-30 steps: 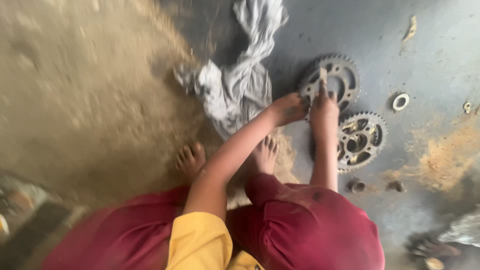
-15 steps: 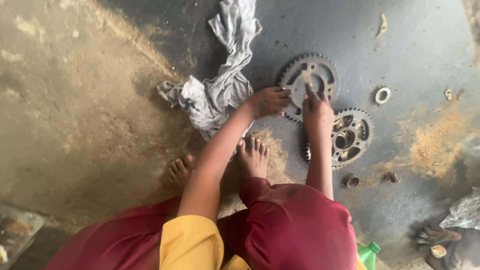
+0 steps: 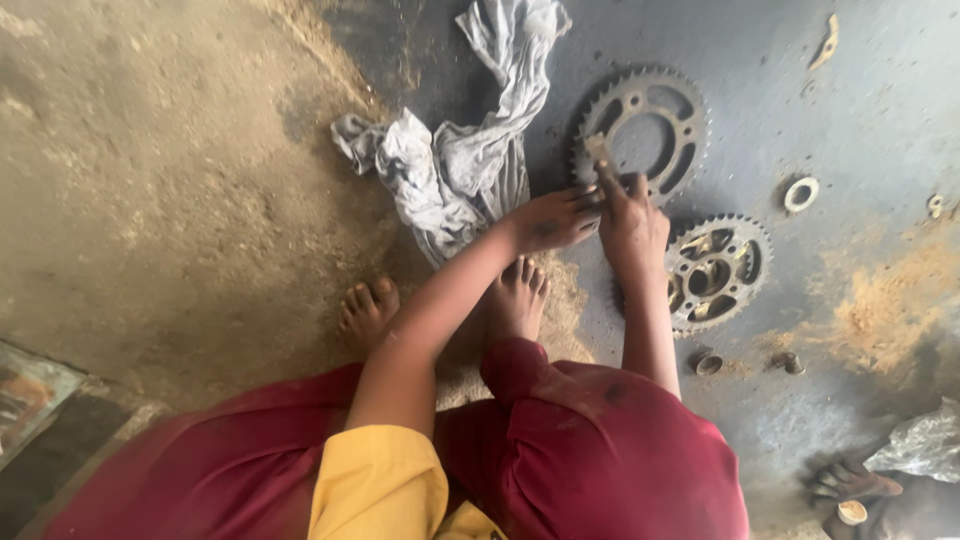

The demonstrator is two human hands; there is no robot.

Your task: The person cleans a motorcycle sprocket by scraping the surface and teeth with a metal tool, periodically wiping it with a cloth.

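You crouch barefoot over a grimy dark floor (image 3: 860, 110), both arms reaching down to a large toothed sprocket (image 3: 642, 128) that lies flat on it, just right of a crumpled grey rag (image 3: 455, 165). Your left hand (image 3: 553, 218) rests at the sprocket's lower left rim, its fingers (image 3: 583, 203) held together and pressed flat against the teeth, gripping nothing that shows. Your right hand (image 3: 632, 222) sits just beside it, fingers curled inward and pinching a small pale tool or scrap (image 3: 597, 150) whose tip touches the sprocket's toothed edge; what the piece is cannot be told. A second, smaller sprocket (image 3: 715, 272) with a busier hub lies just below and to the right, partly hidden by your right wrist. A small metal ring (image 3: 801, 194) sits apart to the right of both, and two short metal bushings (image 3: 708, 361) lie near your right forearm on the floor. Your bare feet (image 3: 517, 298) stand in sandy dust beneath your arms, dark red trousers (image 3: 600, 450) bunched at the knees, a yellow sleeve (image 3: 380, 485) at your left shoulder
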